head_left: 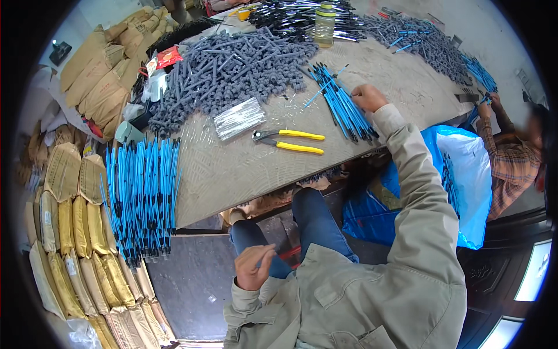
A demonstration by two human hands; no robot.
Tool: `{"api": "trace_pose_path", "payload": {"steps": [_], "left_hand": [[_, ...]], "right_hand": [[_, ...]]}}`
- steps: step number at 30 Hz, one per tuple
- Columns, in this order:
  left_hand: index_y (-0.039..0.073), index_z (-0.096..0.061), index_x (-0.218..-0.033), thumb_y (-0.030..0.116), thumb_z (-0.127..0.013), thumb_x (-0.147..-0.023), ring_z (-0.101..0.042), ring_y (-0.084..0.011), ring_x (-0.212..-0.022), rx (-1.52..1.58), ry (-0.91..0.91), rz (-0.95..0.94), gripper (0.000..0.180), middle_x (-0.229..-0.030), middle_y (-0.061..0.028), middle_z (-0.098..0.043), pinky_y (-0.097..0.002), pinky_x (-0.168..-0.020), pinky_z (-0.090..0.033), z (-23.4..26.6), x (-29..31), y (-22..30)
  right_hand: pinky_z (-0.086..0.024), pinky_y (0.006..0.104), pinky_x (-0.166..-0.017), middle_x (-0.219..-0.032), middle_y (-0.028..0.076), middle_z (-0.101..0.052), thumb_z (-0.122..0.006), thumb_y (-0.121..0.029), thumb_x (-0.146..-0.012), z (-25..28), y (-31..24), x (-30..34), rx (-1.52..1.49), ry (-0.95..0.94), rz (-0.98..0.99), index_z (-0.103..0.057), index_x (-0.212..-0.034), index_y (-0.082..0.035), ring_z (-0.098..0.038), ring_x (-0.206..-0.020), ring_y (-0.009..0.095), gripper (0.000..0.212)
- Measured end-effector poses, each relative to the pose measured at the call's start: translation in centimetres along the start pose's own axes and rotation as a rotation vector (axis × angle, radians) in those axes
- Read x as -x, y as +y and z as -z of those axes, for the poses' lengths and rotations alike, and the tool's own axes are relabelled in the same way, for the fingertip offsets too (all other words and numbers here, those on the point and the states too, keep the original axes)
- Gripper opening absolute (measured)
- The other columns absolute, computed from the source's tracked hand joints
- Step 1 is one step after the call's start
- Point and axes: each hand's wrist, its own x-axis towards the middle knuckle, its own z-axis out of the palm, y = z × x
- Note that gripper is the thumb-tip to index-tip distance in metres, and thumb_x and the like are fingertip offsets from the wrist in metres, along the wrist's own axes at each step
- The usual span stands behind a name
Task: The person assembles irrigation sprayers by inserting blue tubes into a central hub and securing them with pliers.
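My right hand point(369, 98) reaches over the table to a bundle of thin blue rods with black ends point(343, 107). Its fingers are curled together at the bundle's right edge, and whatever they grip is hidden. Above my lap, my left hand point(254, 267) is raised with its fingers bent and drawn close to the thumb; anything between them is too small to make out. Yellow-handled pincers point(296, 141) lie on the table, left of the blue rods. Beside them rests a clear packet of thin silvery pins point(239, 118), with loose pins scattered around it.
A large heap of grey plastic parts point(232, 70) covers the back left of the table point(232, 186). More blue rods point(142, 198) hang over its left edge. A bottle point(325, 26) stands at the back. A blue bag point(430, 174) and a co-worker point(511, 157) are at right.
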Motion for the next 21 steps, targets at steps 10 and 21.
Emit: {"api": "trace_pose_path", "payload": {"steps": [10, 21], "left_hand": [[-0.001, -0.066, -0.09, 0.003, -0.06, -0.08, -0.063, -0.0212, -0.067, -0.066, 0.013, 0.017, 0.012, -0.072, -0.0098, -0.065, -0.0288, -0.063, -0.047, 1.7, 2.5, -0.4], [-0.001, -0.066, -0.088, 0.004, -0.06, -0.081, -0.063, -0.0215, -0.065, -0.055, 0.02, 0.012, 0.011, -0.071, -0.0097, -0.065, -0.0291, -0.063, -0.048, 0.9, 2.8, 0.2]], "right_hand": [[-0.05, 0.0422, -0.068, -0.084, 0.014, -0.066, -0.059, -0.026, -0.077, -2.1, -2.6, 2.2, 0.31, 0.741, 0.044, -0.069, -0.085, -0.011, -0.063, -0.075, 0.033, 0.02], [-0.051, 0.0326, -0.058, -0.076, 0.01, -0.063, -0.064, -0.028, -0.08, -0.4, -3.7, 0.3, -0.458, 0.292, -0.173, -0.062, -0.079, -0.002, -0.063, -0.064, 0.017, 0.026]]}}
